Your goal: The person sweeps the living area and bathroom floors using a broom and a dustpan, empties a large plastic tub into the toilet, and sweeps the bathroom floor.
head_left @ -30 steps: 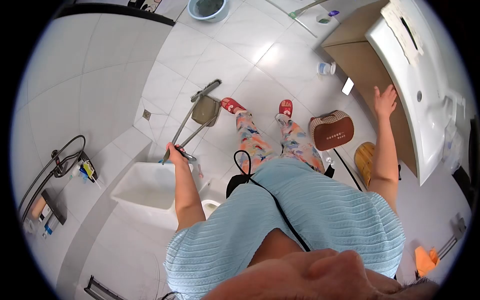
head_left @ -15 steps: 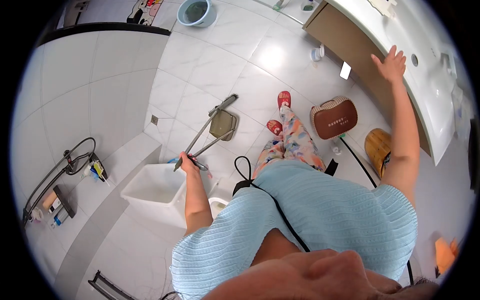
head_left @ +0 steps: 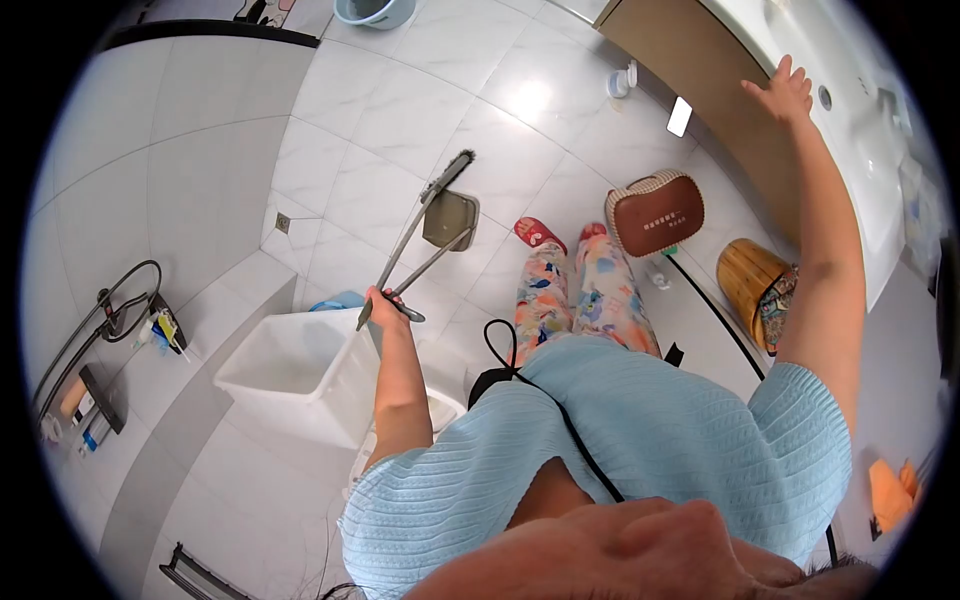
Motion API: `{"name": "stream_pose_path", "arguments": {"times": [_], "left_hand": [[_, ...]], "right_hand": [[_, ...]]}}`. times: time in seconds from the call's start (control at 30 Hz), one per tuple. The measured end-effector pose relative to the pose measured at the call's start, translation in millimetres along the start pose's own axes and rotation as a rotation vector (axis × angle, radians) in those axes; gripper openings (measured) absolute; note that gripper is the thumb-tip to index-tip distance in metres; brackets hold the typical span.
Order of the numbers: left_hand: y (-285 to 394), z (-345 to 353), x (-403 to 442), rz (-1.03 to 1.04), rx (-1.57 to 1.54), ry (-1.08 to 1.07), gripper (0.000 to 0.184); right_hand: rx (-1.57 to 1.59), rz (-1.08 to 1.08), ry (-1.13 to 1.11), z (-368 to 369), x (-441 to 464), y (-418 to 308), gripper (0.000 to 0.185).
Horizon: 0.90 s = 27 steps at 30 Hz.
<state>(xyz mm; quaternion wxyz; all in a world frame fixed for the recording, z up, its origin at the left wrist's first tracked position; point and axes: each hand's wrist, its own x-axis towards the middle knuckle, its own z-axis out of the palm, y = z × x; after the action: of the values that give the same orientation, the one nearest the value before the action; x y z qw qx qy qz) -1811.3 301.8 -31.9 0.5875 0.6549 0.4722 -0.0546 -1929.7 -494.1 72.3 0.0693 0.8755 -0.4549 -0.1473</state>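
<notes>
My left hand (head_left: 382,308) is closed round two handles together, those of a broom (head_left: 412,235) and a long-handled dustpan (head_left: 450,222). The broom's dark bristles point away from me, past the grey-green dustpan pan, over the tiled floor. Below that hand stands a white plastic tub (head_left: 300,350). My right hand (head_left: 787,95) is stretched out with its fingers spread and nothing in it, at the front edge of the white washbasin (head_left: 850,150). Whether it touches the basin I cannot tell.
A brown padded seat (head_left: 657,215) and a wooden bucket (head_left: 745,285) stand to my right. A white container (head_left: 621,80) lies by the brown cabinet (head_left: 680,60). A blue basin (head_left: 375,12) is farther ahead. A black cord (head_left: 715,315) runs along the floor.
My feet have shifted: the left shoe is now ahead and farther left. The view has moved slightly forward. My left hand keeps its hold on both handles; my right hand stays spread by the washbasin.
</notes>
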Motion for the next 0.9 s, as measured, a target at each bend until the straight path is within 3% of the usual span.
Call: {"name": "stream_pose_path", "arguments": {"times": [0.23,0.33,0.4,0.53,0.73,0.9], "left_hand": [[-14,2,0,0.044,0.027,0.003,0.014],[-20,-4,2,0.041,0.034,-0.002,0.014],[-25,-6,1,0.037,0.040,-0.015,0.013],[-36,-13,-1,-0.016,0.030,0.014,0.014],[-36,-13,-7,-0.001,0.033,0.002,0.016],[-33,-17,-10,-0.012,0.013,0.000,0.016]], "right_hand": [[-0.008,-0.007,-0.006,4,5,4,0.102],[0.025,0.006,-0.106,-1,1,3,0.103],[-0.004,-0.030,0.035,7,5,7,0.102],[-0.063,-0.022,-0.033,0,6,4,0.101],[-0.075,-0.033,0.125,19,11,11,0.101],[-0.003,-0.022,-0.035,10,8,10,0.099]]}}
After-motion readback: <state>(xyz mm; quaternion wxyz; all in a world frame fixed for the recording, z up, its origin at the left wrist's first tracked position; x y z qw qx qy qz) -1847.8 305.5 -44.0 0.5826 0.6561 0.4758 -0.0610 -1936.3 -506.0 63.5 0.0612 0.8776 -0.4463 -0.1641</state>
